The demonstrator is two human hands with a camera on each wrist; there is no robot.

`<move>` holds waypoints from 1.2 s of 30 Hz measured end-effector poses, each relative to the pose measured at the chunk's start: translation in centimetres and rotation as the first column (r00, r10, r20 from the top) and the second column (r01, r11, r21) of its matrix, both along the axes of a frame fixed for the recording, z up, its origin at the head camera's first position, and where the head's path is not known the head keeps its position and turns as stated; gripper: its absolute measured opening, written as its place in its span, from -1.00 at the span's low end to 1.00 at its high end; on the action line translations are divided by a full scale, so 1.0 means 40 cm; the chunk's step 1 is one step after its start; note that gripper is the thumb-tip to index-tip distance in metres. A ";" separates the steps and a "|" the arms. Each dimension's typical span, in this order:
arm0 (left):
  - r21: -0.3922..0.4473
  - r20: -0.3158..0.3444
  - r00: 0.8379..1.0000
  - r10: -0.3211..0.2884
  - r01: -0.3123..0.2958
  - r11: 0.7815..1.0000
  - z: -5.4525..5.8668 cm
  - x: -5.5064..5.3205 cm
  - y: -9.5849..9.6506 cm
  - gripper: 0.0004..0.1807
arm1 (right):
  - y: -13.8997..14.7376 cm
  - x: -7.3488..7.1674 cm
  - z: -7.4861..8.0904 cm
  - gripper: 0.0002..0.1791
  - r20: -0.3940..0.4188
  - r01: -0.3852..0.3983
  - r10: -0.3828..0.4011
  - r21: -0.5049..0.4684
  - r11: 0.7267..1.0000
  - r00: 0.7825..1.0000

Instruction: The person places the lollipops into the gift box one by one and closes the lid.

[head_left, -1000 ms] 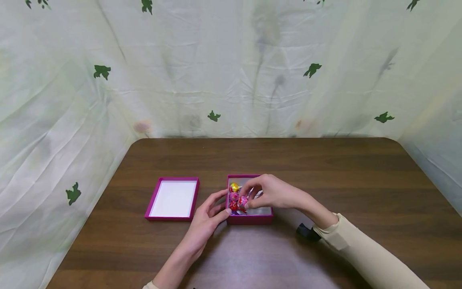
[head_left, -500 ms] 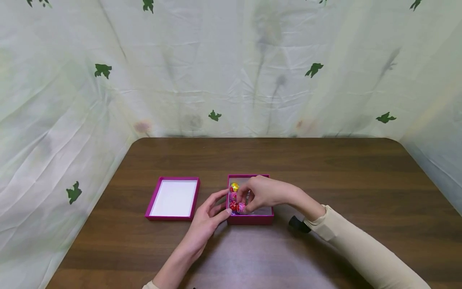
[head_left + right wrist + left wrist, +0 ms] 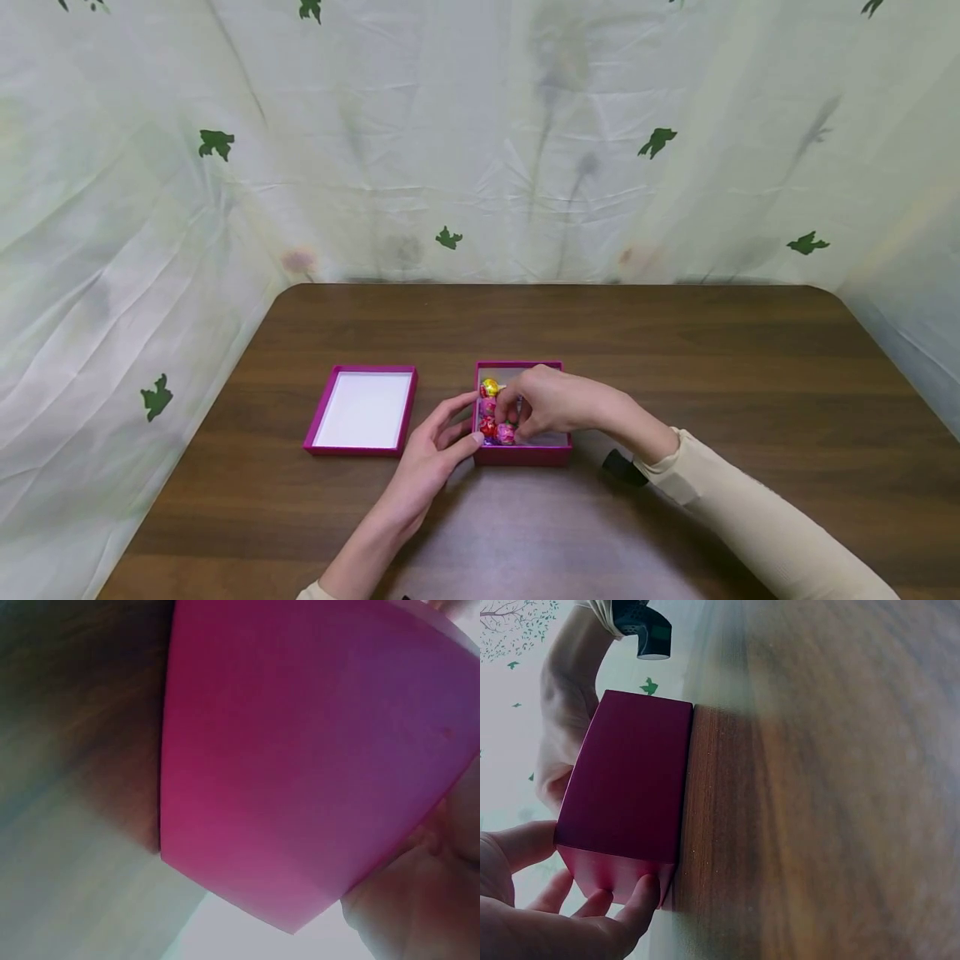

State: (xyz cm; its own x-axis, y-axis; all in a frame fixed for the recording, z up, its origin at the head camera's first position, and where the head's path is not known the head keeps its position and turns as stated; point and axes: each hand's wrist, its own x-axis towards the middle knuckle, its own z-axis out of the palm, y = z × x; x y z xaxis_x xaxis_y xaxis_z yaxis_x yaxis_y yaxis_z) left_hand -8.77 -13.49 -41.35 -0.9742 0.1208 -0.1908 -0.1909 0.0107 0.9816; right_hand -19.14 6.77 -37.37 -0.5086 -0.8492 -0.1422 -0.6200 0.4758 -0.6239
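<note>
A magenta box (image 3: 522, 456) stands on the table with several round, shiny-wrapped candies in its left part. Among them are a yellow candy (image 3: 490, 387) at the back and a red candy (image 3: 488, 427) near the front. My right hand (image 3: 558, 402) reaches in over the right wall and pinches a pink candy (image 3: 506, 433) beside the red one, low in the box. Against the outside of the left wall rest the fingers of my left hand (image 3: 435, 442), its thumb at the front left rim. Both wrist views show the box's outer walls, which hide the candies.
Left of the box lies its magenta lid (image 3: 408, 412), white inside facing up. A wood-grain table (image 3: 637, 333) carries both. A pale cloth curtain (image 3: 480, 167) with green leaf shapes hangs behind and at the sides. A dark wrist camera (image 3: 624, 468) sits below the right wrist.
My right hand has moved slightly left and down, bringing the pink candy toward the front of the box beside the red one. My left hand stays at the box's left side.
</note>
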 end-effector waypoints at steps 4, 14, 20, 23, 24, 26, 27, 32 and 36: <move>-0.001 0.002 1.000 -0.003 0.003 1.000 0.001 0.000 0.001 -0.45 | 0.003 -0.002 0.000 -0.75 -0.002 -0.014 0.014 0.005 1.000 1.000; -0.003 -0.004 1.000 -0.008 0.008 1.000 0.000 0.003 0.005 -0.45 | 0.016 -0.006 0.005 -0.74 0.045 -0.026 0.026 -0.017 1.000 0.999; -0.001 -0.015 1.000 -0.002 0.002 1.000 0.000 0.003 0.006 -0.45 | 0.028 -0.011 0.005 -0.74 0.103 -0.032 0.041 -0.086 0.996 0.994; -0.001 -0.016 1.000 0.002 -0.002 1.000 0.001 0.004 0.006 -0.45 | 0.033 -0.012 0.003 -0.74 0.131 -0.036 0.052 -0.123 0.992 0.990; -0.002 -0.014 1.000 0.004 -0.004 1.000 0.001 0.004 0.006 -0.45 | 0.035 -0.012 0.003 -0.73 0.138 -0.036 0.055 -0.138 0.990 0.989; -0.004 -0.013 1.000 0.006 -0.006 1.000 0.001 0.004 0.006 -0.45 | 0.040 -0.010 0.003 -0.73 0.149 -0.031 0.057 -0.168 0.985 0.987; -0.006 -0.013 1.000 0.007 -0.007 1.000 0.001 0.004 0.006 -0.45 | 0.044 -0.008 0.003 -0.74 0.151 -0.027 0.055 -0.184 0.983 0.987; -0.009 -0.009 1.000 0.009 -0.009 1.000 0.001 0.002 0.005 -0.45 | 0.064 0.008 0.011 -0.77 0.166 0.022 0.023 -0.267 0.963 0.986; -0.011 -0.001 1.000 0.010 -0.010 1.000 0.002 0.001 0.004 -0.46 | 0.083 0.026 0.016 -0.76 0.196 0.092 -0.028 -0.326 0.941 0.980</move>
State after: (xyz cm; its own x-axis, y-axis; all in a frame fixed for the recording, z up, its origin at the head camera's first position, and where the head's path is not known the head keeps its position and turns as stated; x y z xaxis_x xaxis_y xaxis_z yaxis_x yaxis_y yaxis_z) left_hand -8.75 -13.32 -41.28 -0.9755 0.1088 -0.1910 -0.1900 0.0200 0.9816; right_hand -18.10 10.09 -36.74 -0.5515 -0.8329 0.0454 -0.4548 0.2545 -0.8535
